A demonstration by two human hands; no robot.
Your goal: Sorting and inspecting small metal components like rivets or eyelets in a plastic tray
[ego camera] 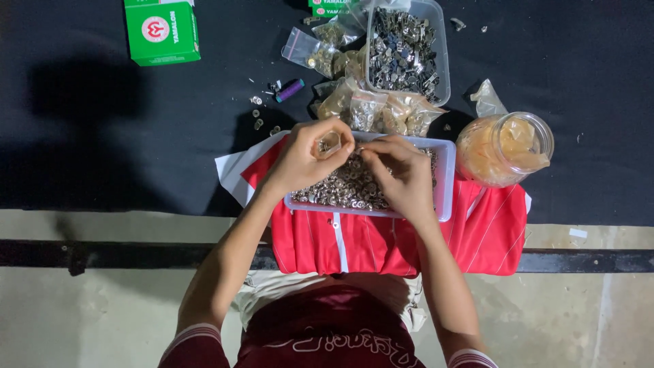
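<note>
A black table is seen, with folded red cloth hung over its near edge. On the cloth a clear tray of metal snaps is set, its long axis left to right. A plastic jar lies just right of it, tipped on its side. A second tray of metal parts, small bags and a green box are placed behind. Over the tray, a small clear piece is pinched in the curled fingers of the left hand; its orientation cannot be told. The right hand is half closed, fingertips among the snaps; a grip cannot be told.
</note>
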